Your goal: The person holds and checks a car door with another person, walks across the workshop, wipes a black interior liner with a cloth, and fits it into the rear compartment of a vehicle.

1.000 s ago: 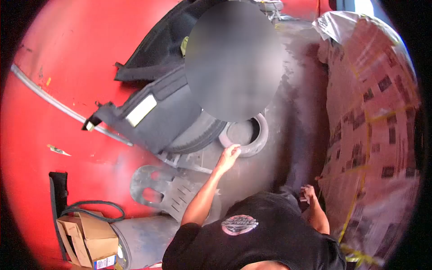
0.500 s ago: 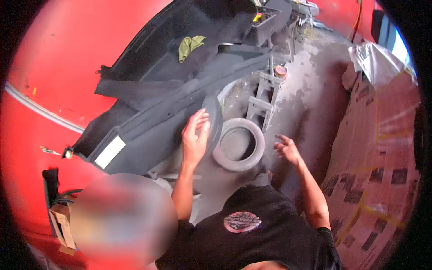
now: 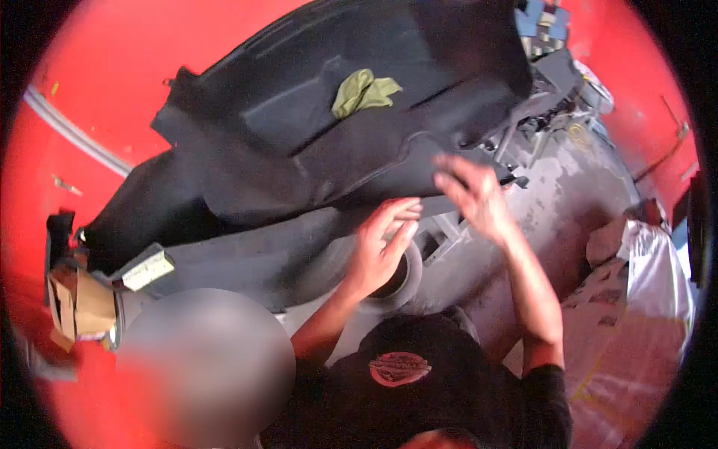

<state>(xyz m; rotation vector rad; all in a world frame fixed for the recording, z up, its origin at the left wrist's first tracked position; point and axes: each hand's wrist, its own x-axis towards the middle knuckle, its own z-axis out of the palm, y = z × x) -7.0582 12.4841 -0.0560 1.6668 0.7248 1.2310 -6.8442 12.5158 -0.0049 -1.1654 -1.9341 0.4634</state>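
Observation:
Both of my hands are in front of a large black moulded liner point(image 3: 299, 150), which looks like carpeted vehicle trim. My left hand point(image 3: 383, 251) is above a tire point(image 3: 407, 288) lying on the floor and hides part of it. Its fingers are bent a little, with the thumb apart and nothing in it. Farther right, my right hand point(image 3: 477, 200) is raised before the liner's lower right edge. Its fingers are spread and somewhat smeared, and I see nothing held. Whether it touches the liner I cannot tell. A crumpled olive-green cloth point(image 3: 363, 95) lies on the liner.
A cardboard box point(image 3: 91, 303) is at the lower left, near a white label point(image 3: 149, 269) on the dark material. Behind my hands a grey stand point(image 3: 441, 243) is partly hidden. Plastic sheeting point(image 3: 658, 262) covers something at the right. Red wall surrounds the area.
The view has turned, and the liner fills more of it. My right hand has risen toward the liner and come nearer to my left hand. My left hand now overlaps the tire.

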